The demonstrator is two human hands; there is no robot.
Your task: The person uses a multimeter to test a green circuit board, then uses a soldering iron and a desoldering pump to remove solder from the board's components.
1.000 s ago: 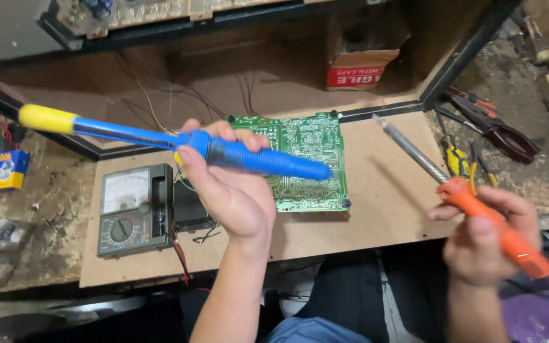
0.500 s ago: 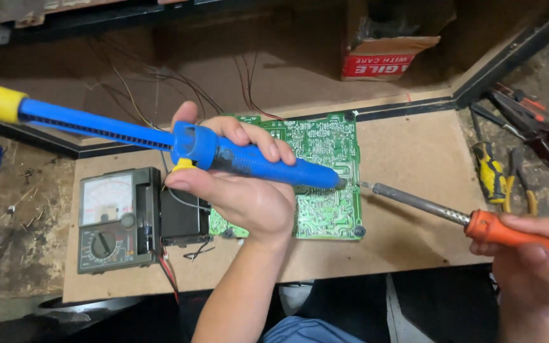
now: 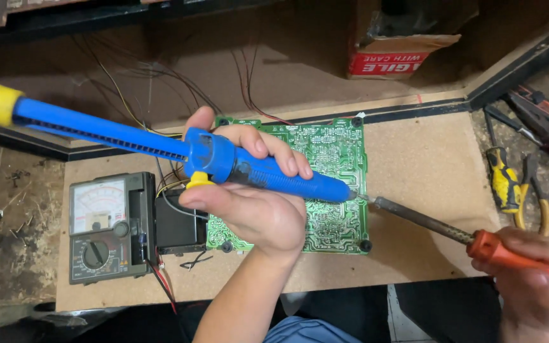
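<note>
My left hand [image 3: 255,203] palm up, wrapped round the blue solder sucker [image 3: 274,174], tip over the green circuit board [image 3: 325,184], my right hand [image 3: 535,286] gripping the orange soldering iron [image 3: 465,235], its point touching the board

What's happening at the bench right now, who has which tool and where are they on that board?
The person's left hand grips a blue desoldering pump, nozzle down on the green circuit board. The right hand holds an orange-handled soldering iron, its tip meeting the pump's nozzle at the board's right side. An analog multimeter lies left of the board, and pliers rest at the right.
</note>
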